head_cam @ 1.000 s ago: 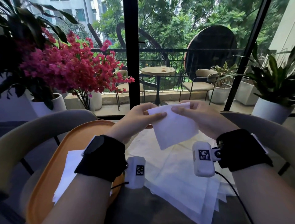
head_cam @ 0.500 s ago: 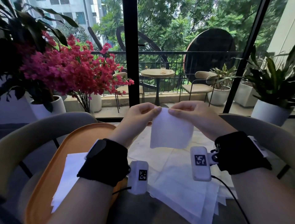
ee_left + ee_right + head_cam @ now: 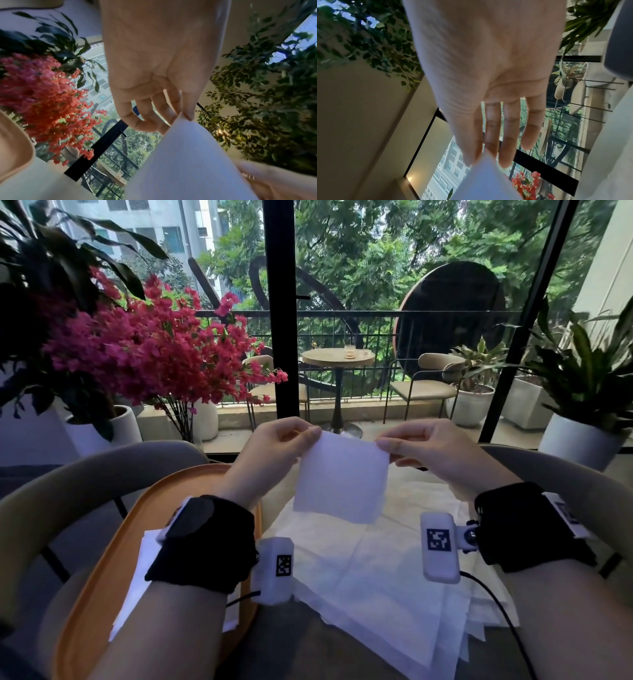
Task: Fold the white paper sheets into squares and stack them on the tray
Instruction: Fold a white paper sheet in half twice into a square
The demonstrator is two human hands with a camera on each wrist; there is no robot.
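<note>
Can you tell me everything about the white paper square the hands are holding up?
The folded paper square is white, thin and soft-looking, like tissue, roughly square with its lower edge slightly uneven. It hangs upright in the air above the pile of unfolded white sheets, not touching them. The left hand pinches its top left corner and the right hand pinches its top right corner, so the top edge is stretched between them. The orange tray lies to its left.

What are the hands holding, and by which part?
One folded white sheet, held up in the air. The left hand pinches its top left corner and the right hand pinches its top right corner.
</note>
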